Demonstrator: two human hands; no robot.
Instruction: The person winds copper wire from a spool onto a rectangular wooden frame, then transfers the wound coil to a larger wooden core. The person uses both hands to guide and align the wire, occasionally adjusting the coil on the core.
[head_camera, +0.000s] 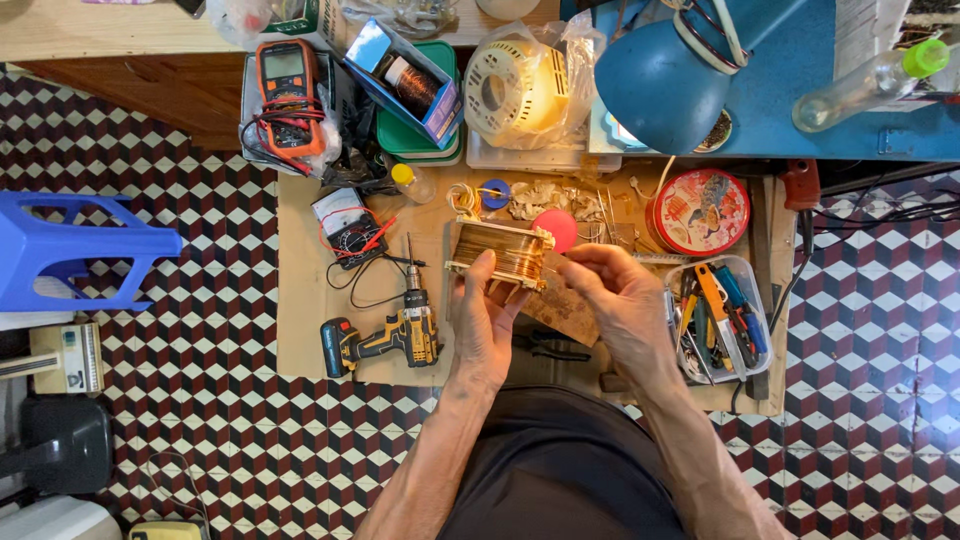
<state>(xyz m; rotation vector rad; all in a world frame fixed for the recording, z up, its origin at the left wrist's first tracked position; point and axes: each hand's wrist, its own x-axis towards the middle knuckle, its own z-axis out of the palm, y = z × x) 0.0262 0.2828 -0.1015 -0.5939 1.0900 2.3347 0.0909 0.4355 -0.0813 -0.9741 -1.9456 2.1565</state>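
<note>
Coil: a block-shaped copper-wire coil, glossy layered windings between pale end plates, held up over the cardboard sheet.
Left hand: left hand cups the coil from below, thumb on its near face, fingers clamped on it.
Right hand: right hand pinches at the coil's right edge, fingertips together.
Nearby: yellow-and-black cordless drill lies left; clear plastic tub of tools right; round red tin beyond.
Floor: checkered tile floor.

A boxy copper-wound wire coil on a pale plastic bobbin, held level above the cardboard-covered bench, windings gleaming, slightly tilted.
</note>
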